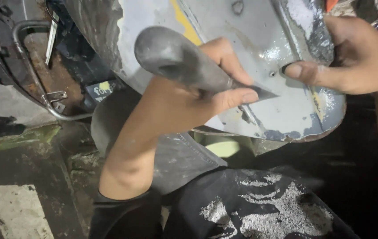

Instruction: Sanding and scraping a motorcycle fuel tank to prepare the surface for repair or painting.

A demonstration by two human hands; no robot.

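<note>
— What are the hands doing?

— The left hand is wrapped tight around a scraper with a rounded grey handle, its thin blade tip lying on the grey painted metal panel. The right hand clamps the panel's edge, thumb pressed on its face beside a small hole.

— Where is the panel, and how would it handle?

— It is held up over the person's lap. It looks stiff and fairly light, but the worn rim seems sharp, so the flat face near the edge is the safer grip. The flaking paint could be slippery.

— Anything in the way?

— Paint dust covers the dark trousers; a motorcycle frame stands near, at the left, on the concrete floor.
</note>
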